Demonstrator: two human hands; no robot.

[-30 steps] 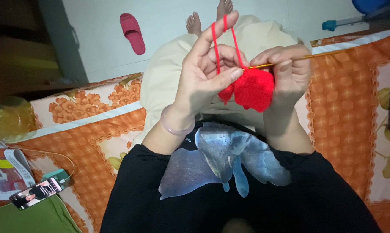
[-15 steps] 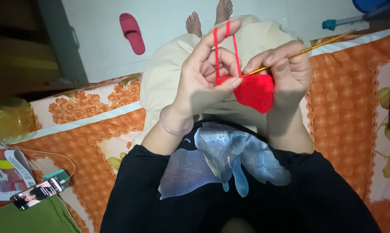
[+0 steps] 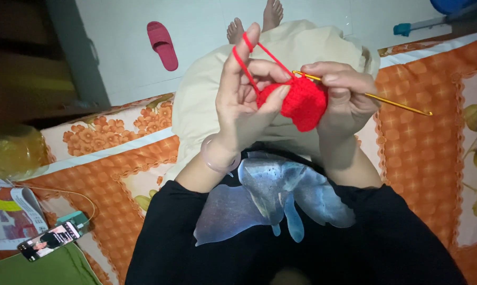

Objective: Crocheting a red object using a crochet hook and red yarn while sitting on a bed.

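My left hand [image 3: 244, 100] is raised, with red yarn [image 3: 249, 68] looped over the index finger and the thumb and fingers pinching a small red crochet piece [image 3: 302, 103]. My right hand [image 3: 341, 95] grips a gold crochet hook [image 3: 391, 100] whose tip sits at the top edge of the red piece; the handle points right. Both hands hover above my lap, over beige trousers [image 3: 302, 47] and a black shirt [image 3: 259, 237] with a pale print. A clear bangle [image 3: 217, 158] circles my left wrist.
I sit on an orange floral mattress [image 3: 428, 148]. A phone [image 3: 48, 240] with a lit screen lies at lower left beside a green cloth [image 3: 43, 269] and papers. A pink slipper [image 3: 162, 45] lies on the white tiled floor. My bare feet [image 3: 254, 21] show beyond my knees.
Both hands have shifted slightly. The hook, whose handle pointed up and right, now lies flatter with its handle angled down to the right. The red piece stays pinched between the hands.
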